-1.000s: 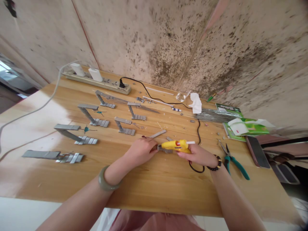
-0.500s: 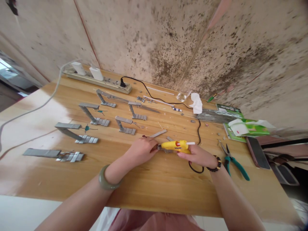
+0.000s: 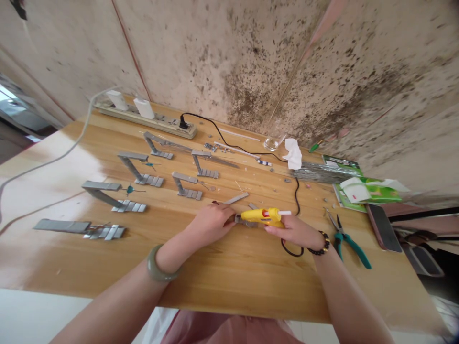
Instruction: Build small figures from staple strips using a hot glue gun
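Note:
A yellow hot glue gun (image 3: 261, 216) lies in the grip of my right hand (image 3: 296, 232), with a white glue stick poking from its rear. Its nozzle points left, right beside the fingertips of my left hand (image 3: 214, 222). Those fingers are pinched on a small grey piece (image 3: 250, 224), mostly hidden under the gun and behind the fingers. Just beyond my left hand rests a flat grey strip (image 3: 236, 198). Several grey bracket-shaped stands with segmented bases, such as this one (image 3: 186, 185), stand to the left. One flatter grey assembly (image 3: 62, 226) lies nearest the front left.
Teal-handled pliers (image 3: 353, 248) and a phone (image 3: 384, 228) lie at the right. Behind them are a bundle of thin wires (image 3: 322, 172) and a green tissue pack (image 3: 383, 191). A power strip (image 3: 143, 117) runs along the wall, feeding a black cord (image 3: 229, 141). A clear cup (image 3: 271, 143) stands at the back.
Almost nothing differs. Both hands and the glue gun stay in the same place, apart from a very slight shift of the gun and the view.

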`<state>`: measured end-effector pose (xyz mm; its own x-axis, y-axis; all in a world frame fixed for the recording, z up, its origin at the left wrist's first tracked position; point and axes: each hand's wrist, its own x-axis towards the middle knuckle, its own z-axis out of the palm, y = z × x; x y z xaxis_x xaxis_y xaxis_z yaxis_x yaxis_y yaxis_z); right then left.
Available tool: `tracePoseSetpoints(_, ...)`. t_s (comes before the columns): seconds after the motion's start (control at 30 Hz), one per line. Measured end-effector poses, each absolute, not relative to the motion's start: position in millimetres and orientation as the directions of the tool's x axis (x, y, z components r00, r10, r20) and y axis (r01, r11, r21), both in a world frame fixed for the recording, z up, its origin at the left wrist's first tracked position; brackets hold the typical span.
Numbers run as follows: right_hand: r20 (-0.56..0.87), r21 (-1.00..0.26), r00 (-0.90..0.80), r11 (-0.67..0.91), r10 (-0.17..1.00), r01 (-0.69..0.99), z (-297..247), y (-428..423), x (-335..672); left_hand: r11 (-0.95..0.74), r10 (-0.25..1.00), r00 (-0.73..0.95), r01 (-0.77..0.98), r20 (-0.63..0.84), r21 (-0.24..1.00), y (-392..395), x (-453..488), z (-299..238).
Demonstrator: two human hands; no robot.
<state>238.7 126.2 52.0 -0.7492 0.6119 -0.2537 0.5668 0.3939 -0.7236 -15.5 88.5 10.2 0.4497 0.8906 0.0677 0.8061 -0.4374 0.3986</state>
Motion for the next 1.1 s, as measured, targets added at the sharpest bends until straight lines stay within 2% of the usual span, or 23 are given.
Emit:
tracePoseSetpoints(0.43, -0.226, -0.722, -0.751, 0.411, 0.621, 0.557, 54.5, 124.2, 236.2, -0.442, 0.889, 0.452, 0.803, 0.074, 0.399, 88.2, -15.3, 11.6)
tracePoseSetpoints(1.1, -0.264, -0.728, -0.739, 0.375, 0.620, 0.575, 55.7, 124.4, 238.2, -0.439, 0.889, 0.455, 0.813, 0.055, 0.381, 88.2, -16.0, 12.3)
